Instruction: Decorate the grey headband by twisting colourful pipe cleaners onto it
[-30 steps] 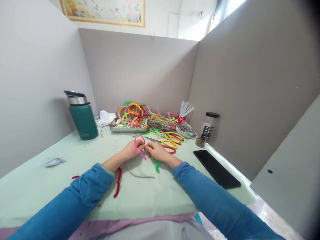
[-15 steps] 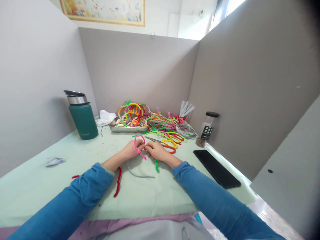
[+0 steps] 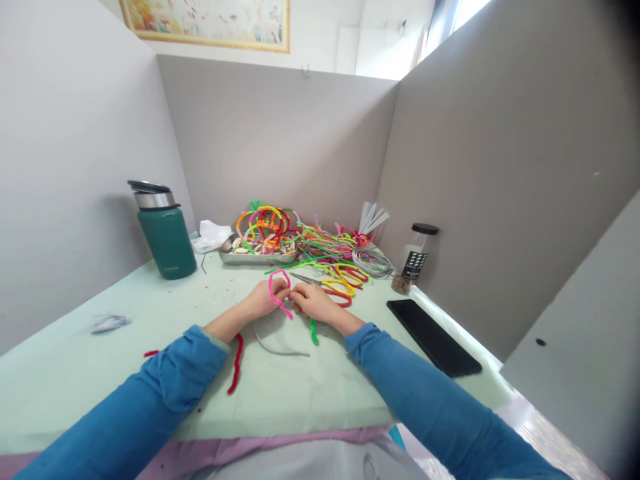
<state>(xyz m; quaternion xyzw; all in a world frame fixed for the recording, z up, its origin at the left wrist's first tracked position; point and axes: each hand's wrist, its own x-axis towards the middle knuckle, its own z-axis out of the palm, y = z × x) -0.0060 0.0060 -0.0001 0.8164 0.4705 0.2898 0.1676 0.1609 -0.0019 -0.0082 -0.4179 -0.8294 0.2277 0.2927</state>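
A fuzzy pink pipe cleaner (image 3: 273, 291), bent into a loop with a short tail, rises over the fingers of my left hand (image 3: 263, 299), which is closed on it. Close against those fingertips, my right hand (image 3: 313, 300) is pinched shut; whatever sits between its fingers is too small or hidden to make out. A short green pipe cleaner (image 3: 314, 332) shows just below my right hand, its upper end covered. Under my left wrist lies a dark red pipe cleaner (image 3: 237, 365). A thin grey wire (image 3: 283, 353) curves across the cloth between my forearms.
Behind my hands lie scissors (image 3: 343, 285) with yellow and red handles. Farther back are a metal tray (image 3: 257, 259), heaped pipe cleaners (image 3: 325, 243) and a wire coil (image 3: 373, 263). A green bottle (image 3: 167, 243) stands left; a jar (image 3: 413, 260) and black phone (image 3: 433, 337) are right.
Almost nothing differs. Both hands stay together at the same spot, with the pink loop held in the same position.
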